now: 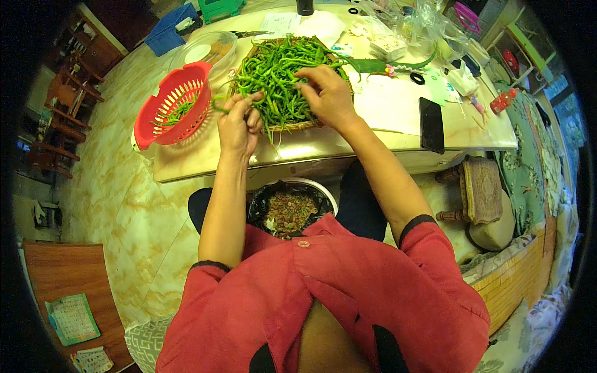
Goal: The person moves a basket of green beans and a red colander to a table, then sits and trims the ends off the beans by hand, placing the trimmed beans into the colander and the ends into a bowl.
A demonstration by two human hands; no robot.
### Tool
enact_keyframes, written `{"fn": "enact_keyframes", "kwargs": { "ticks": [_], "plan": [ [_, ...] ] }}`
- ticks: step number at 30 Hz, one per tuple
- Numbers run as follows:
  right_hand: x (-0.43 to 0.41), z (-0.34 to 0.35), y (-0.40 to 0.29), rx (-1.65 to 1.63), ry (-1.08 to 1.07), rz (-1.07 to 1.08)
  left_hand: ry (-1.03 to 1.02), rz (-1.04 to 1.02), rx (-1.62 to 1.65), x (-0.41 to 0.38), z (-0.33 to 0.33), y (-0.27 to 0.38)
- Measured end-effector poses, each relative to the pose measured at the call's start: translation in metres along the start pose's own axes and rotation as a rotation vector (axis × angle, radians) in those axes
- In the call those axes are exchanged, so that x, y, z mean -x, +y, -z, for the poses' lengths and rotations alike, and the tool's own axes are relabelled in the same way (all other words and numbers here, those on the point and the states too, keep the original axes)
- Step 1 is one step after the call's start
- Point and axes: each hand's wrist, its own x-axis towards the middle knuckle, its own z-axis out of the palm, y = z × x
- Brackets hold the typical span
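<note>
A shallow woven basket (291, 127) heaped with thin green chili peppers (280, 70) sits near the table's front edge. At its front left corner is my left hand (240, 122), its fingers closed on one green chili pepper (218, 105) that sticks out to the left. My right hand (329, 98) hovers over the right part of the heap with curled fingers. Whether anything is between its fingertips cannot be made out. Left of the basket, a red plastic colander (151, 133) tilts and holds a few green peppers (179, 112).
Below the table edge, between my knees, stands a bin (332, 198) lined with black plastic, with scraps inside. A smartphone (431, 125), papers (387, 105), an aloe leaf (368, 65) and plastic bags (424, 32) lie to the right. A clear lidded container (224, 39) is behind the colander.
</note>
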Motion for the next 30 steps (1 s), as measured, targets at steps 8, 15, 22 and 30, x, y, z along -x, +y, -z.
{"fn": "enact_keyframes", "kwargs": {
  "ticks": [8, 15, 22, 30],
  "plan": [
    [-0.013, -0.009, -0.002, -0.172, -0.026, -0.067, -0.209, -0.069, -0.157, -0.011, -0.010, -0.009],
    [-0.017, -0.014, 0.007, -0.078, -0.173, -0.056, -0.318, 0.000, -0.125, -0.009, -0.016, -0.011],
    [-0.025, -0.015, 0.009, 0.033, -0.177, 0.078, -0.093, 0.001, -0.557, -0.019, -0.037, -0.006],
    [-0.024, -0.023, 0.019, -0.814, -0.165, -0.570, -0.248, 0.037, -0.304, -0.016, -0.041, 0.000]
  ]
}}
